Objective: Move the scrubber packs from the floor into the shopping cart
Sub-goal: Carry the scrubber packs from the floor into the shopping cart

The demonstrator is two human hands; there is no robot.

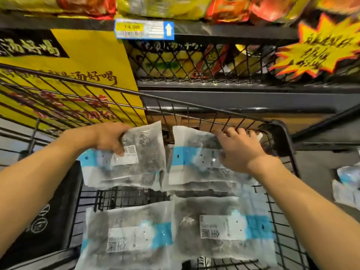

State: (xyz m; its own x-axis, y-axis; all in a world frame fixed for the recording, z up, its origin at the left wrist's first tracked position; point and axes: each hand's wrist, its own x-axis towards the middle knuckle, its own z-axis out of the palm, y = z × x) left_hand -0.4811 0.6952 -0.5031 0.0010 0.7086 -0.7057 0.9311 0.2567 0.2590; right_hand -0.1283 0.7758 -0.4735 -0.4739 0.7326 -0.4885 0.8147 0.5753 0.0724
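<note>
One scrubber pack (pixel 134 152) is pinched at its edge by the left hand (pixel 109 138), another (pixel 196 156) by the curled fingers (pixel 231 135) of the right hand (pixel 240 151), both held over the wire shopping cart (pixel 280 125), probably for laying beside two packs (pixel 128 230) already inside. Soft, crinkled clear plastic shows dark coiled scrubbers within. More packs (pixel 348 182) are seen on the floor at right.

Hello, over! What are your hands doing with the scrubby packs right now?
Left hand grips one scrubber pack over the shopping cart. Right hand holds another pack. Two packs already in cart. Nothing blocking.
</note>
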